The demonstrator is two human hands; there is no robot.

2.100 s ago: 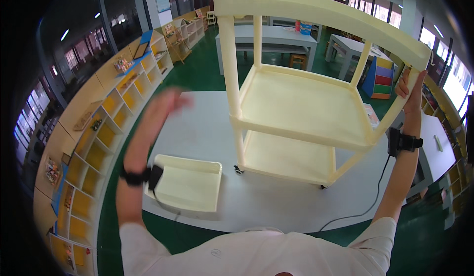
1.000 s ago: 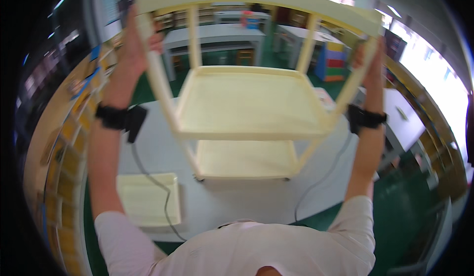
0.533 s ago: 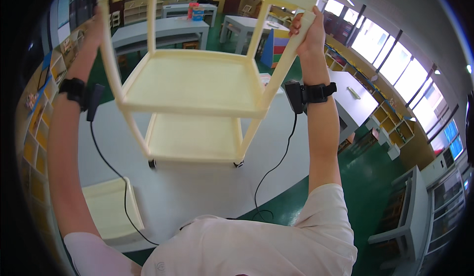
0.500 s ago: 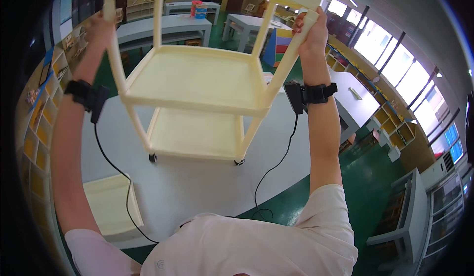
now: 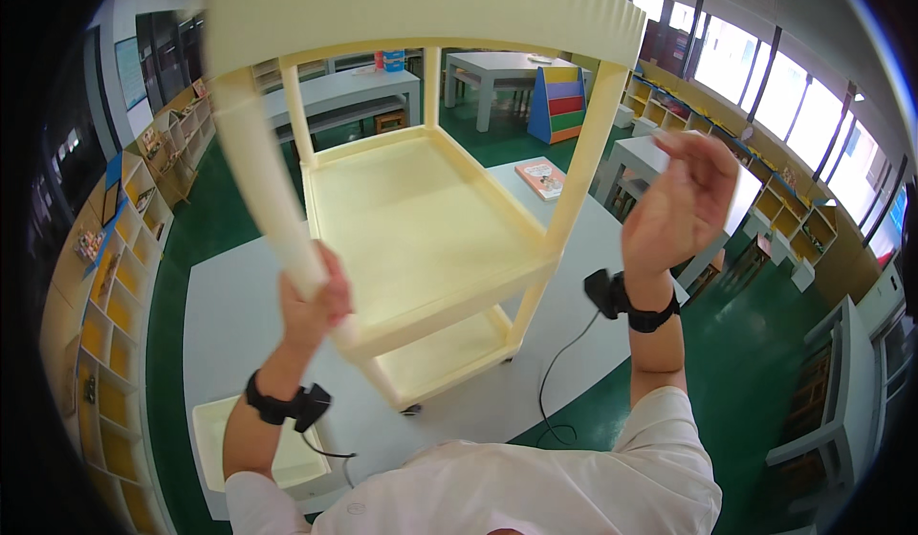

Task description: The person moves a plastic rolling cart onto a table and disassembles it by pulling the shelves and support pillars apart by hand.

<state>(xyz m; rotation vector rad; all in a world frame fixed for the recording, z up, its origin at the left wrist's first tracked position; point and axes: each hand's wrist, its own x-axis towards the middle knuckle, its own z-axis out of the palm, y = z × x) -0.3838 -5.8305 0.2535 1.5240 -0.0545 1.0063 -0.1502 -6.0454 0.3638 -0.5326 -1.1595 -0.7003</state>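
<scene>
Right grip (image 5: pixel 683 198) has left the cart (image 5: pixel 421 224), half-open, empty, beside it; left grip (image 5: pixel 316 304) encloses its near-left post (image 5: pixel 264 174).

Daylight enters through the windows (image 5: pixel 786 95) at upper right — blowing out their panes — while the far left is dimmer. Motion blur softens the left hand (image 5: pixel 314 304) and right hand (image 5: pixel 681 200); straight edges bow toward black corners.

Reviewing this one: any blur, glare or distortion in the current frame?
In the head view, the left hand and the cart post it grips are blurred; in the head view, the right hand is softly blurred too; in the head view, the upper-right windows wash out, the left-side shelf unit looks bowed, and the corners go black.
</scene>
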